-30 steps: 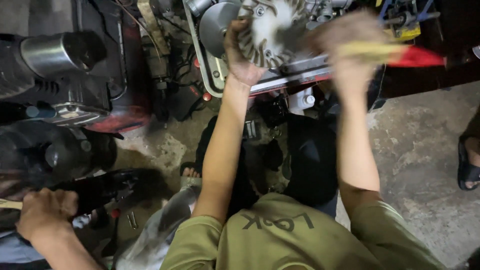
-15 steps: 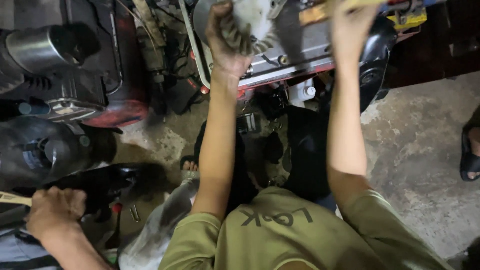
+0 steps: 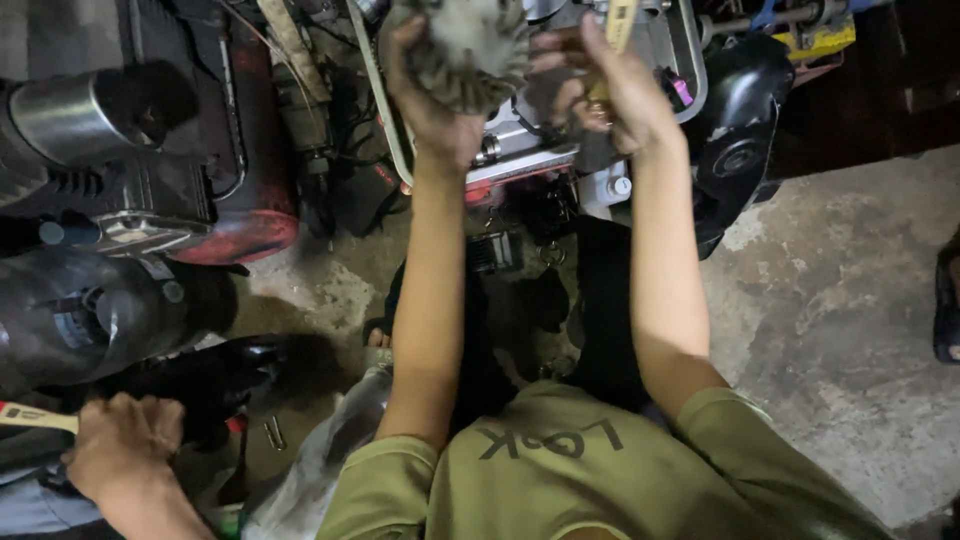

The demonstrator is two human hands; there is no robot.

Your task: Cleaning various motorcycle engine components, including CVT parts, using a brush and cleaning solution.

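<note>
**Finned fan wheel held up against the engine**

The round, grey finned metal fan wheel (image 3: 462, 55) sits at the far end of your reach, near the top of the view, and your left hand (image 3: 432, 105) is clenched around its lower rim from below.

Nearest you, your olive-green T-shirt (image 3: 560, 470) fills the bottom of the view, both bare forearms stretching away from it over your dark trousers. Down at the left, another person's hand (image 3: 120, 445) is closed around a pale wooden handle (image 3: 35, 417), well apart from yours.

Further out lies the stained concrete floor (image 3: 830, 300), with a crumpled clear plastic bag (image 3: 320, 460) beside your left elbow.

Farther still, your right hand (image 3: 605, 90) is just beside the wheel, its fingers wrapped around a yellow tool handle (image 3: 620, 20) that points upward. Behind both hands stands the grey and red small engine (image 3: 560, 140). To the left rests a dark machine with a silver cylindrical muffler (image 3: 70, 115).
</note>
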